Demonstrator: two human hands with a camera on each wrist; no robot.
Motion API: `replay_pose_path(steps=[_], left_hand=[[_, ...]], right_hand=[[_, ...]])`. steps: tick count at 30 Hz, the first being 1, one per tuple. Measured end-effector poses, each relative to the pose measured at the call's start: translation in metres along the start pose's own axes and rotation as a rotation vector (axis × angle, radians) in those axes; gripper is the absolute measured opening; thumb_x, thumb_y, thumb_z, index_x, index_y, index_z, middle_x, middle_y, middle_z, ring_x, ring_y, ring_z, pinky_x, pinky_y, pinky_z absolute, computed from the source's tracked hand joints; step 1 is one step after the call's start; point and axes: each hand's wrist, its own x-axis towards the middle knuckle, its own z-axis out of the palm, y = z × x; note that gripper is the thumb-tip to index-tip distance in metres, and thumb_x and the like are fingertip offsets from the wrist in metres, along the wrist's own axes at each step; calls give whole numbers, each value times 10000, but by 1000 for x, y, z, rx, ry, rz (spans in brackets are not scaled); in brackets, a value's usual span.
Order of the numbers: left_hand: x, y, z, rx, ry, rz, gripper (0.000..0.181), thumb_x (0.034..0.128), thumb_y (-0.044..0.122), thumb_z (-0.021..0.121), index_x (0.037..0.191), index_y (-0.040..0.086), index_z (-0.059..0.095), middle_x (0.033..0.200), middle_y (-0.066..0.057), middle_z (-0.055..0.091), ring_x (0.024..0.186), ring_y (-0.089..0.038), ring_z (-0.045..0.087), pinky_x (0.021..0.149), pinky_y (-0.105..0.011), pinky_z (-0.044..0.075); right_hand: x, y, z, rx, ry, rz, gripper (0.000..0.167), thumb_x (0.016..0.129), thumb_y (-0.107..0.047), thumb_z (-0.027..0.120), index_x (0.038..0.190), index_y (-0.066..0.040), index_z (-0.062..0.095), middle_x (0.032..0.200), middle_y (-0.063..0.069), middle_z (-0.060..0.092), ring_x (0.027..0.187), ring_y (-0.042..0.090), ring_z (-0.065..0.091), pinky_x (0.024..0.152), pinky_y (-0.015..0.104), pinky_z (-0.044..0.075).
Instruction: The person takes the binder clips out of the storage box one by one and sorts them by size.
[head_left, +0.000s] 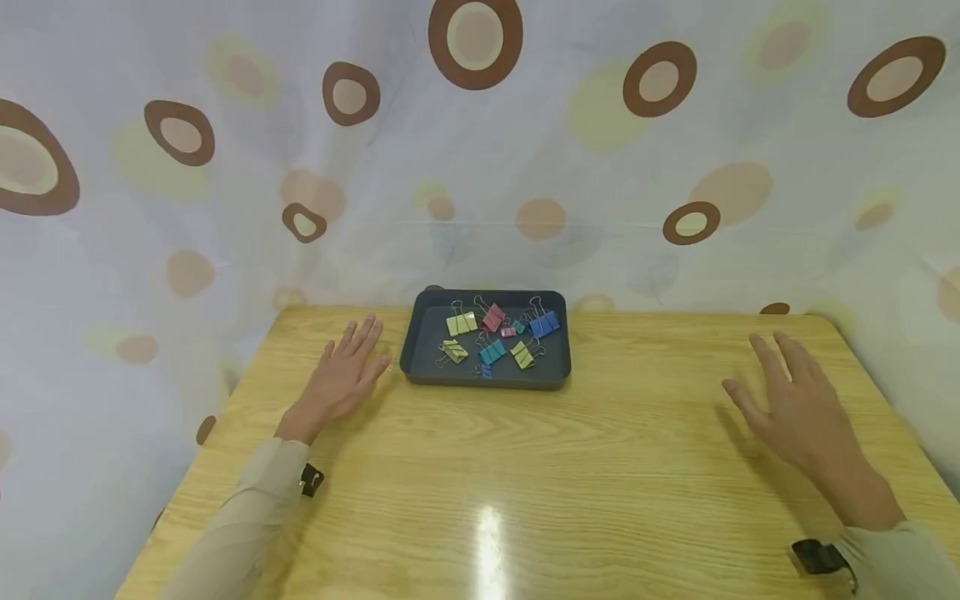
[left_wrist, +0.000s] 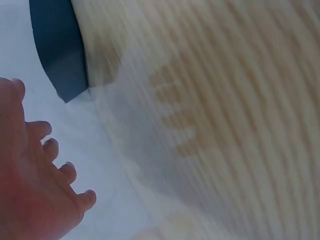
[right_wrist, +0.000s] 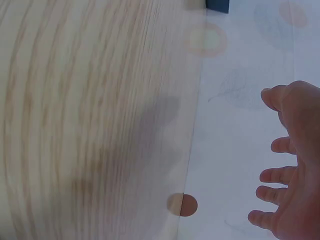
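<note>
Nearest us, along the bottom of the frame, we see two pale sleeves reaching in, each with a small black device at the wrist. Between them spreads the wooden surface.

At the right of the frame is the right hand, its fingers released and spread, holding nothing; the shadow beside it suggests to us that it is lifted off the wood. A little farther up, left of centre, the left hand is just as free, its fingers extended and grasping nothing. It lies near the tray, apart from it, while the right hand is well apart.

Beyond them, just above the centre of the frame, the dark tray sits at the far edge of the surface. All the clips we can make out are inside it — yellow, pink, teal and blue, large and small, loosely scattered. We see none outside the tray and none in hand. By our judgement no handling is under way — whether everything is left to do or already done, we cannot tell.

Farthest off, a patterned cloth fills the upper frame.
</note>
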Motion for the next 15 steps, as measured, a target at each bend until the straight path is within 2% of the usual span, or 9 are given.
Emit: replay_pose_path(steps=[6,15], left_hand=[[9,12,8,0,-26,44,728,1105,522,322,1661,90,138,1725,-89,72,1568,-382,61,1205,-673,88],[18,27,15,-29,-66,60,778,1093,545,353,1660,79,94,1718,-123,89,1566,-384,68,1201,-680,94]], right_hand=[[1,-16,2,44,16,-22,731,1040,-321,608,1595,26,283,1585,381,223,1411,610,251,998,813,271],[3,-40,6,105,24,-16,750,1036,-321,615,1617,-10,256,1609,350,215,1414,606,252,884,828,333]])
